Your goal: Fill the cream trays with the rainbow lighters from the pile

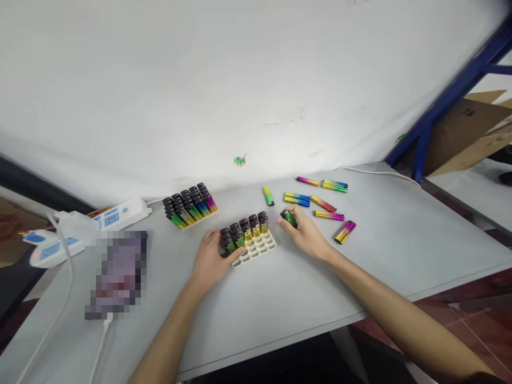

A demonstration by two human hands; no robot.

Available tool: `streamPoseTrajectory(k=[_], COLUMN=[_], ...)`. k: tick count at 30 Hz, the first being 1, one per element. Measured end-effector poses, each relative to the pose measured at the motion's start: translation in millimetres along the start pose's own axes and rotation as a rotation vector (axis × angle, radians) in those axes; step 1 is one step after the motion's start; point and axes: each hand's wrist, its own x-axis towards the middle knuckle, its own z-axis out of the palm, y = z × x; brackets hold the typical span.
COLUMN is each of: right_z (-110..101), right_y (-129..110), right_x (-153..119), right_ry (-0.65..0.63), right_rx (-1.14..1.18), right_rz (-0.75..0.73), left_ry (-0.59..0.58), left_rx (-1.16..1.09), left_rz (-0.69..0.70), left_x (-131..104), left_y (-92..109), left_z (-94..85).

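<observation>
A white tray [262,245] with rows of holes stands in the middle of the table, partly filled with upright green and yellow lighters [247,231]. My left hand [211,258] wraps round the tray's left end, thumb at the front and fingers behind. To the right of the tray, my right hand [303,233] is closed on a green lighter [288,217] with a black top. Behind my left hand stands a second tray [200,221] full of upright multicoloured lighters. Several loose lighters [328,215] lie beyond and to the right of my right hand.
Power strips [116,213] and a pixelated flat object [120,272] with a white cable [100,346] lie at the left. A white wall [248,96] rises behind the table [256,314]. A blue frame [452,90] and cardboard boxes [464,128] are at the right.
</observation>
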Motion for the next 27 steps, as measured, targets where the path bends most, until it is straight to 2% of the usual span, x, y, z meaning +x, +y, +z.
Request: streamPoseTrajectory(k=[2,5,11,16,20,27], right_z=[0,1,4,6,7,8], right_y=[-2,-4,0,0,-6,-6], right_x=[-6,-11,-12,-13,-14,-10], right_ry=[-0.054,-0.107,-0.006,-0.012,-0.031,-0.088], right_rx=[-0.102,-0.129,-0.201,-0.093,0.023,0.419], right_rz=[-0.060,-0.131,0.012,-0.080,0.052,0.310], left_ry=[0.002,-0.009,-0.011,-0.016,-0.009,-0.013], left_rx=[0.009,0.014,0.023,0.020,0.017,0.033], left_rz=[0.002,0.009,-0.027,-0.032,-0.016,-0.041], left_x=[0,-1,-2,-2,-2,-2], left_y=[1,0,-3,-1,0,1], left_z=[0.0,0.0,0.8,-0.1,-1.1,-0.9])
